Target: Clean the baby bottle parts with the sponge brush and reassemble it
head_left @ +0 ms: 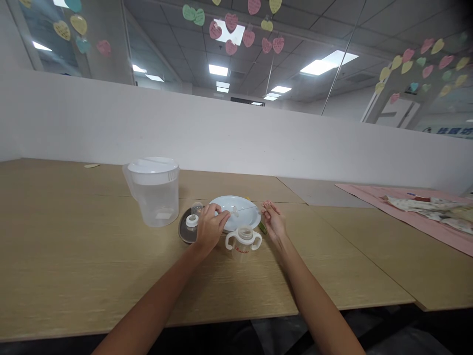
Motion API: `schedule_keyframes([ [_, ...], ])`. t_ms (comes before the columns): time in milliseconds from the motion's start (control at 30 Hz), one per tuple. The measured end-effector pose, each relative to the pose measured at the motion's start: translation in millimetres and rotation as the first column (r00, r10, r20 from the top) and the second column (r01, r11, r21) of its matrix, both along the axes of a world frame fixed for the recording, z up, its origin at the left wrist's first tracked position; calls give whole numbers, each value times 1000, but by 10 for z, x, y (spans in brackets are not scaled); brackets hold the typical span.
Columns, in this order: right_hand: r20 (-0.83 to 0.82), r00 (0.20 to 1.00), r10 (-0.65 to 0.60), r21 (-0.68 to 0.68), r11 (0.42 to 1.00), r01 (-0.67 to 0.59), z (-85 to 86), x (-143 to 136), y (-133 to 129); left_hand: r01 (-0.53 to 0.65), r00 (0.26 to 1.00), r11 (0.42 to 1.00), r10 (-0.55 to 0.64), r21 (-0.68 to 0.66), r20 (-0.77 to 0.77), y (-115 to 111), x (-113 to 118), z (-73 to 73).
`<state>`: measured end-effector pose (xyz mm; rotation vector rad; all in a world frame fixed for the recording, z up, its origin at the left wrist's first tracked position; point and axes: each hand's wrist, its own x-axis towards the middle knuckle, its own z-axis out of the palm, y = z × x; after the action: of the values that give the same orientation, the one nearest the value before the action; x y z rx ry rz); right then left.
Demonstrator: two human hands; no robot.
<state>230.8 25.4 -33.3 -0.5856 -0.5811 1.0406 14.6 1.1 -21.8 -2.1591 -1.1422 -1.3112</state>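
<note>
My left hand (210, 229) is closed in a pinch on a small translucent piece (235, 212) over the white bowl (255, 220). Closed fingers of my right hand (274, 222) grip a thin, pale rod (250, 207) that stretches left toward this piece; whether its tip is inside cannot be made out. In front of the bowl, a clear baby bottle (242, 249) with two white handles stands upright without a lid. Beside my left hand, a dark tray (183, 233) carries a white bottle collar with a teat (191, 221) and a clear dome cap (197, 208).
A clear plastic pitcher (158, 202) with a white lid stands left of the tray. Something green (262, 227) lies between the bowl and my right wrist. At far right is a pink cloth (414, 212) with patterned fabric on it. A white wall (221, 138) borders the table's back.
</note>
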Motion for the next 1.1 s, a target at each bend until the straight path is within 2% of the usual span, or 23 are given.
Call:
schedule_keyframes([
  [167,11,1000,6,-14,1000,-6,-12,-43,-4,6,998,1000,-5,-13,63,13,1,-17],
  [733,90,994,-54,-55,997,59,89,-87,-80,55,997,998,-53,-33,51,27,-11,-28],
  [1100,202,975,-89,-32,995,97,71,-131,-80,17,992,999,-23,49,123,10,4,23],
])
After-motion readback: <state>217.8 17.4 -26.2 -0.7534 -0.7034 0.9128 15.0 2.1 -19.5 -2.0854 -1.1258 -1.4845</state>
